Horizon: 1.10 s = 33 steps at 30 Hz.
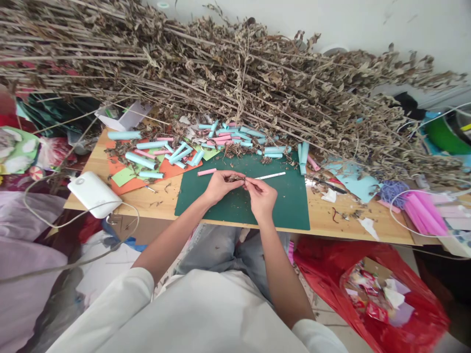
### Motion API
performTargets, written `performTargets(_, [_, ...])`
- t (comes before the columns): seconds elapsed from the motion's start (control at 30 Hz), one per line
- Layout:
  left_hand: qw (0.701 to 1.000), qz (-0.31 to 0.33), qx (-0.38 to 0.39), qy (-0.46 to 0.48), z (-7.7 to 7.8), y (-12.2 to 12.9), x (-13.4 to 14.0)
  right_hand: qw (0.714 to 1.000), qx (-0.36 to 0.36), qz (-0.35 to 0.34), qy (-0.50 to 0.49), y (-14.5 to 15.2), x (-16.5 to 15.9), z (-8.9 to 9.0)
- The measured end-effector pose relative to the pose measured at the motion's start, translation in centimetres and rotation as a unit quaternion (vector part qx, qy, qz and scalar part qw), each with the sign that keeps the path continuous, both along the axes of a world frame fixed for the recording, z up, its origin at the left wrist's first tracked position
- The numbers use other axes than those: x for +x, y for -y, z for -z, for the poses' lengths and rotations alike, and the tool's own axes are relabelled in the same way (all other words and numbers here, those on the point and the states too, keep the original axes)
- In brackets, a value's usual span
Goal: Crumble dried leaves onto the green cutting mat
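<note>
Worktop [165, 207] of pale wood has a green mat [290, 206] along its front edge, with dried stalks [206, 68] crowding the back. Over the mat, left hand [222, 186] and right hand [262, 197] pinch a dried leaf clump [236, 178] between nearly closed fingertips.

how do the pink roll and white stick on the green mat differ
The pink roll is shorter and thicker; the white stick is longer and slimmer. The pink roll lies near the left hand, while the white stick lies beside the right hand. Both lie on the green mat.
</note>
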<state>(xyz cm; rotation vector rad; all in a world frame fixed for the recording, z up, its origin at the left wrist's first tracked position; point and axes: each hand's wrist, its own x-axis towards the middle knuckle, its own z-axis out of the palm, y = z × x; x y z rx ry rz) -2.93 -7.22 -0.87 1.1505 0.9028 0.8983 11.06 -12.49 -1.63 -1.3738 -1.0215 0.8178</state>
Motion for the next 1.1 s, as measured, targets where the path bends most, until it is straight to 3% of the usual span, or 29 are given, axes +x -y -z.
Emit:
performTargets(0.3, [0.993,-0.019,0.095,-0.072,0.5,-0.1,-0.1,0.999,-0.018,-0.014,-0.039,-0.1,0.5,-0.2])
performTargets(0.4, [0.996,-0.019,0.075,-0.039,0.3,0.0,0.1,0.999,-0.003,0.011,-0.035,0.1,0.6,0.0])
performTargets(0.57, [0.998,-0.01,-0.025,0.052,-0.1,0.3,0.3,0.999,0.02,0.031,0.033,0.4,0.5,0.1])
performTargets(0.77, [1.0,-0.002,0.021,0.004,0.0,0.2,0.0,0.998,0.009,0.021,0.067,0.3,0.6,0.3])
performTargets(0.9, [1.0,-0.004,0.02,0.003,0.1,0.1,0.1,1.0,-0.008,0.004,0.03,0.4,0.8,0.5])
performTargets(1.1, [1.0,-0.003,0.031,-0.004,0.3,0.3,0.2,0.997,0.01,-0.017,0.077,0.7,0.4,-0.5])
